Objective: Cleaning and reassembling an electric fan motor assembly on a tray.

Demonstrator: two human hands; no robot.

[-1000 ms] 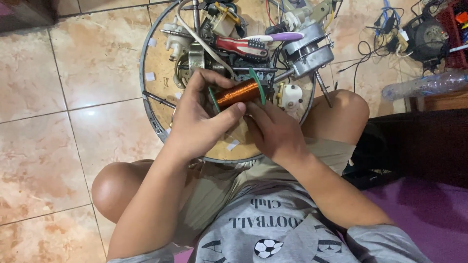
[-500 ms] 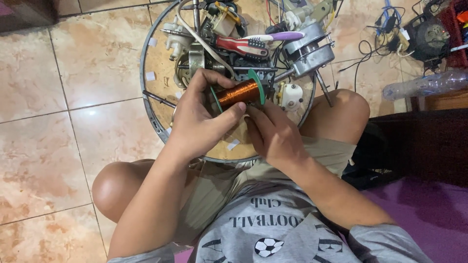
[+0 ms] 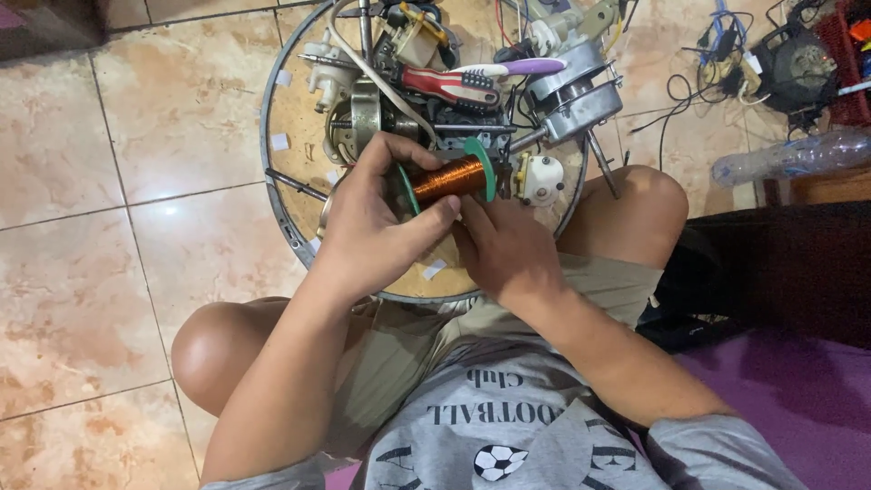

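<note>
Copper-wire spool (image 3: pixel 449 178) slightly more upright

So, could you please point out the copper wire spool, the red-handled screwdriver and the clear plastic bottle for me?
copper wire spool (image 3: pixel 446 179), head view, on the copper winding.
red-handled screwdriver (image 3: pixel 451 87), head view, on the ribbed red grip.
clear plastic bottle (image 3: pixel 791 156), head view, on the middle of its body.

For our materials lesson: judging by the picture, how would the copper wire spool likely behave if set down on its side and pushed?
The copper wire spool would probably roll, since its green flanges look round. Its dense winding suggests it is heavy for its size. The left hand grips it easily, so it is likely rigid.
</note>
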